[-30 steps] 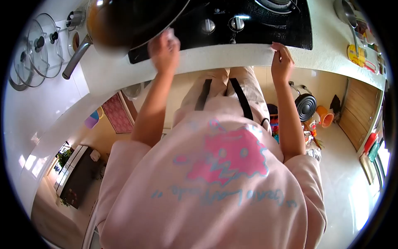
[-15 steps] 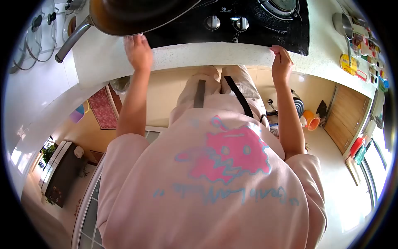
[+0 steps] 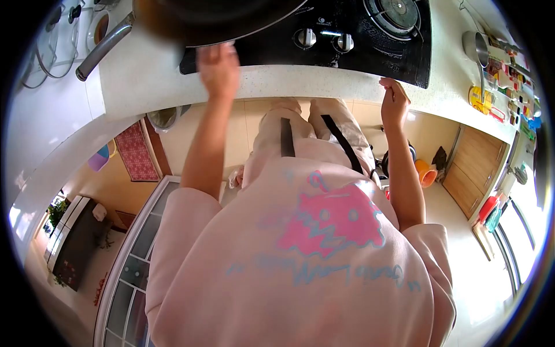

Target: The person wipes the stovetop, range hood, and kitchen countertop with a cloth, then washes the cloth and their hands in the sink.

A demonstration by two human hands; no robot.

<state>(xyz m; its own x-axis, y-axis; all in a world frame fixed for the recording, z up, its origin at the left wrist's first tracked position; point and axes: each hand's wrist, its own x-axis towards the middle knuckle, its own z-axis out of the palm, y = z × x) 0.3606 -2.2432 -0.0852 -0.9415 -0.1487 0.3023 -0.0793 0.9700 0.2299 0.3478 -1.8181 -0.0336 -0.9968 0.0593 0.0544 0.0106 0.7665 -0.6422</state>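
Note:
My left hand (image 3: 218, 69) is blurred at the front edge of the black gas hob (image 3: 260, 53), fingers stretched out under the near rim of a large dark pan (image 3: 231, 23). I can make out nothing in it, and its fingertips are partly hidden. The pan's metal handle (image 3: 106, 47) points to the left, over the white counter. My right hand (image 3: 394, 99) is at the counter's front edge (image 3: 324, 81), near the hob's right corner. Its fingers are curled together with nothing visible in them. Two silver knobs (image 3: 307, 39) are between the hands.
A burner (image 3: 399, 14) is at the hob's upper right. Farther right are a small saucepan (image 3: 476, 48) and a yellow item (image 3: 480, 99). Glass lids (image 3: 55, 55) stand at the far left. An orange container (image 3: 426, 173) is below the counter.
My left hand went left along the counter edge, then came back partway right. The view has shifted. My right hand stays at the edge, still curled.

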